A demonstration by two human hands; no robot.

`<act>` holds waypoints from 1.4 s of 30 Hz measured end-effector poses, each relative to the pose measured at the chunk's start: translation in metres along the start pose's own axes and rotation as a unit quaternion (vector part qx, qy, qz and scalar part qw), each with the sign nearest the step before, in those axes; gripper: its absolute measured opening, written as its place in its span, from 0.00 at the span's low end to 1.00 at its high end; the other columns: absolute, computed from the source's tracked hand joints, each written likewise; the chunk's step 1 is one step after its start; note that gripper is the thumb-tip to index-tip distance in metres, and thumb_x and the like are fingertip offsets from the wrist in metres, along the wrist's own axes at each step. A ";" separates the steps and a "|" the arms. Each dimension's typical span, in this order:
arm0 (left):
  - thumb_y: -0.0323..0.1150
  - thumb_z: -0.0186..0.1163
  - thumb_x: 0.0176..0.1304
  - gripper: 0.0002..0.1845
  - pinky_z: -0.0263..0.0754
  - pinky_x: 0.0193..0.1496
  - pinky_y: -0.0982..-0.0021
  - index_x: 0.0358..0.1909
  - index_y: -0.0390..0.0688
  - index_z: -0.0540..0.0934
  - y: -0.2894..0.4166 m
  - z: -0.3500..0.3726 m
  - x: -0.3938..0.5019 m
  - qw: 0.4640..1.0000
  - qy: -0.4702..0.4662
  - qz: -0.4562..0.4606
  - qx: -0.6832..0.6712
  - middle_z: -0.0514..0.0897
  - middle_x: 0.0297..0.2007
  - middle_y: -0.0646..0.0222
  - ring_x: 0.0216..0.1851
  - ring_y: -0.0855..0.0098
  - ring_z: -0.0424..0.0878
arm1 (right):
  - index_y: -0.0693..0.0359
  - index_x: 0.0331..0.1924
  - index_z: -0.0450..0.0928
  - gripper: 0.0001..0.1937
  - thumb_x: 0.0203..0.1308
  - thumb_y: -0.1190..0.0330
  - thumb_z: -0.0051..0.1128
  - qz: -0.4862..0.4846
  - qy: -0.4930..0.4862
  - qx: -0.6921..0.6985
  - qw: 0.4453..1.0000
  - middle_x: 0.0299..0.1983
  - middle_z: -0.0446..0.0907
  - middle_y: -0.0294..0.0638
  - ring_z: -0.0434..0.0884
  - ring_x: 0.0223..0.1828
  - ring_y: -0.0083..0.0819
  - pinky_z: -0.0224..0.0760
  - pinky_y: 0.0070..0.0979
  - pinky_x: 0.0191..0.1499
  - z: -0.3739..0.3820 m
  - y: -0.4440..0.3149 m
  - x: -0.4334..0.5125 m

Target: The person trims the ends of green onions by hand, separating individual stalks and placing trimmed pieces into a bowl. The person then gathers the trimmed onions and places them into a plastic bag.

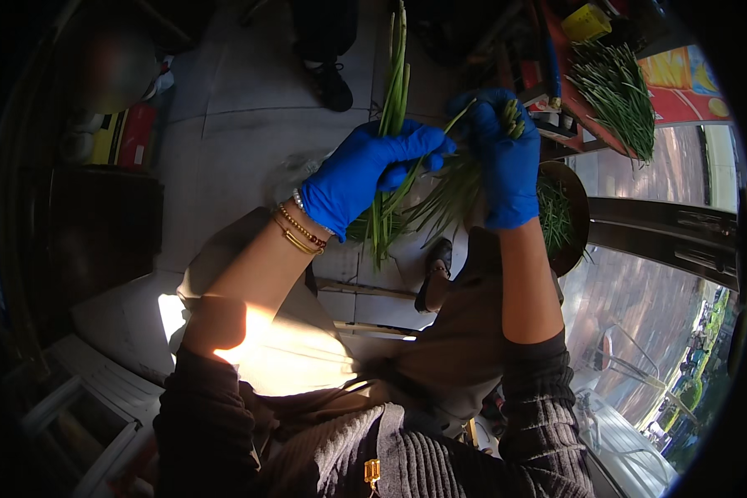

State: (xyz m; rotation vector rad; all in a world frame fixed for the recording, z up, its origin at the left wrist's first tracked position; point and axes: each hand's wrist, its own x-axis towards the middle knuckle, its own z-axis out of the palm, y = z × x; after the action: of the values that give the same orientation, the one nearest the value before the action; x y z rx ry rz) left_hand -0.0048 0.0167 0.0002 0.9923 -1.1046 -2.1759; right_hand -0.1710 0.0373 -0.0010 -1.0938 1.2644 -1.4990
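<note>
My left hand (370, 165), in a blue glove, grips a bundle of long green stalks (397, 93), which look like garlic chives. The bundle stands nearly upright in the picture, its pale ends at the top and its leaf tips hanging below my wrist. To its right, my right hand (504, 155), also gloved in blue, is closed around a second bunch (451, 193). Cut-looking stalk ends (512, 118) poke out above its fingers, and the leaves fan down to the left, partly blurred. One thin stalk (460, 116) stretches between the two hands.
A heap of green stalks (619, 93) lies on a red surface (576, 93) at upper right. Below it stands a round brown container (576, 215) holding more greens (554, 215). Another person's shoe (333, 87) is on the tiled floor (255, 134). A dark cabinet (106, 224) stands at left.
</note>
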 end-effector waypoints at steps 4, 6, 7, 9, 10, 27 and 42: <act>0.45 0.58 0.58 0.17 0.53 0.18 0.87 0.36 0.40 0.80 0.003 0.001 -0.002 1.000 -0.002 0.004 0.019 0.78 0.24 0.74 0.15 0.88 0.59 | 0.61 0.33 0.76 0.04 0.59 0.69 0.52 0.001 0.043 -0.039 0.998 0.27 0.77 0.31 0.70 0.25 0.15 0.59 0.12 0.27 -0.004 -0.002 0.000; 0.45 0.57 0.58 0.17 0.52 0.17 0.86 0.35 0.40 0.80 0.002 -0.001 -0.001 1.000 0.003 0.003 0.019 0.78 0.24 0.75 0.15 0.88 0.58 | 0.60 0.34 0.77 0.05 0.60 0.69 0.51 0.023 0.074 -0.016 0.997 0.26 0.76 0.30 0.69 0.25 0.14 0.59 0.11 0.27 -0.006 -0.005 0.002; 0.45 0.57 0.58 0.17 0.52 0.17 0.86 0.35 0.40 0.80 0.001 -0.002 -0.001 1.000 0.006 0.002 0.020 0.78 0.23 0.75 0.15 0.88 0.58 | 0.60 0.33 0.77 0.05 0.60 0.69 0.51 0.022 0.078 -0.007 0.997 0.26 0.76 0.29 0.68 0.25 0.13 0.59 0.11 0.27 -0.006 -0.007 0.003; 0.46 0.57 0.58 0.17 0.51 0.17 0.86 0.35 0.40 0.80 0.000 -0.004 0.001 1.000 0.007 0.004 0.025 0.77 0.23 0.76 0.15 0.88 0.58 | 0.60 0.33 0.77 0.05 0.59 0.69 0.52 0.017 0.088 0.012 0.996 0.25 0.75 0.29 0.68 0.24 0.13 0.58 0.11 0.26 -0.005 -0.014 0.004; 0.46 0.57 0.58 0.17 0.51 0.17 0.86 0.35 0.40 0.80 -0.001 -0.003 0.002 1.000 0.007 0.005 0.028 0.77 0.23 0.76 0.15 0.88 0.57 | 0.60 0.32 0.78 0.03 0.57 0.71 0.54 0.025 0.049 -0.012 0.998 0.25 0.75 0.28 0.68 0.24 0.13 0.58 0.11 0.26 -0.013 -0.013 0.006; 0.42 0.59 0.57 0.14 0.50 0.18 0.85 0.35 0.42 0.81 -0.004 0.000 0.007 0.994 0.034 0.028 0.099 0.77 0.25 0.76 0.16 0.88 0.57 | 0.59 0.36 0.77 0.08 0.58 0.65 0.54 0.149 -0.069 0.003 0.986 0.28 0.78 0.33 0.68 0.23 0.14 0.58 0.11 0.24 -0.006 -0.011 -0.003; 0.39 0.61 0.55 0.15 0.62 0.27 0.82 0.41 0.41 0.78 -0.013 0.003 0.005 0.993 0.039 0.057 0.099 0.77 0.27 0.76 0.24 0.85 0.67 | 0.64 0.36 0.75 0.15 0.65 0.60 0.42 -0.025 0.066 -0.012 0.997 0.25 0.76 0.35 0.72 0.25 0.21 0.64 0.16 0.31 -0.004 0.005 0.004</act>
State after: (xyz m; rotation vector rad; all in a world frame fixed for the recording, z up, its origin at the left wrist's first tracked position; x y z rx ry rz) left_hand -0.0118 0.0218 -0.0110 1.0616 -1.3271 -1.9484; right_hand -0.1755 0.0335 -0.0059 -1.0636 1.3573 -1.6182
